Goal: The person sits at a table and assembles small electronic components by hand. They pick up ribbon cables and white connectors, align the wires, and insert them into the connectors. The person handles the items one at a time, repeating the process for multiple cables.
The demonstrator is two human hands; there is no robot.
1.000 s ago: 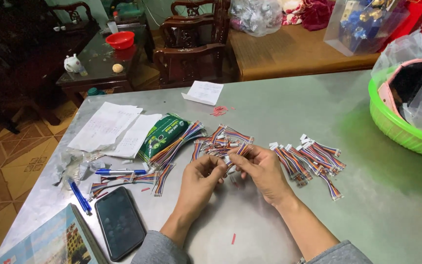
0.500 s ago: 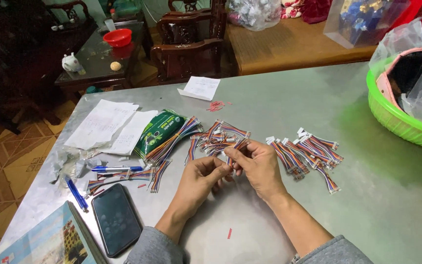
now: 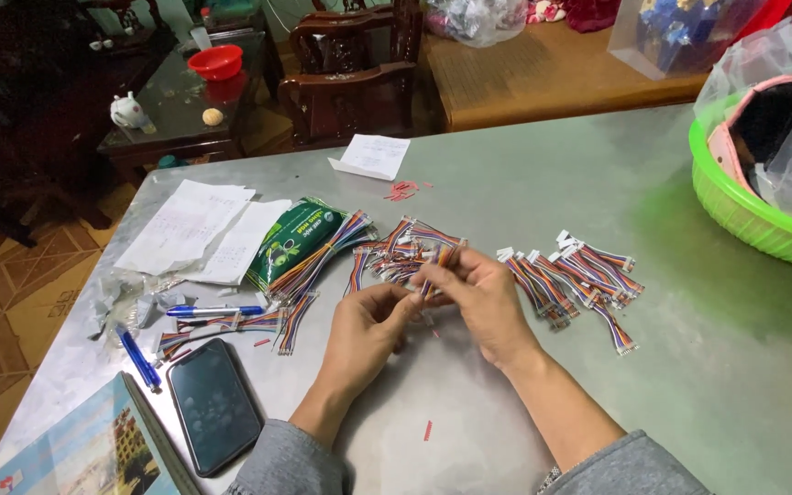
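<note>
Since a moment ago our view has drawn closer, while our left hand (image 3: 366,323) and right hand (image 3: 480,298) remain together over the grey metal worktop (image 3: 524,192). Both sets of fingers pinch one short multicoloured ribbon-wire lead (image 3: 431,272), held just before the loose pile of similar leads (image 3: 396,252).
</note>
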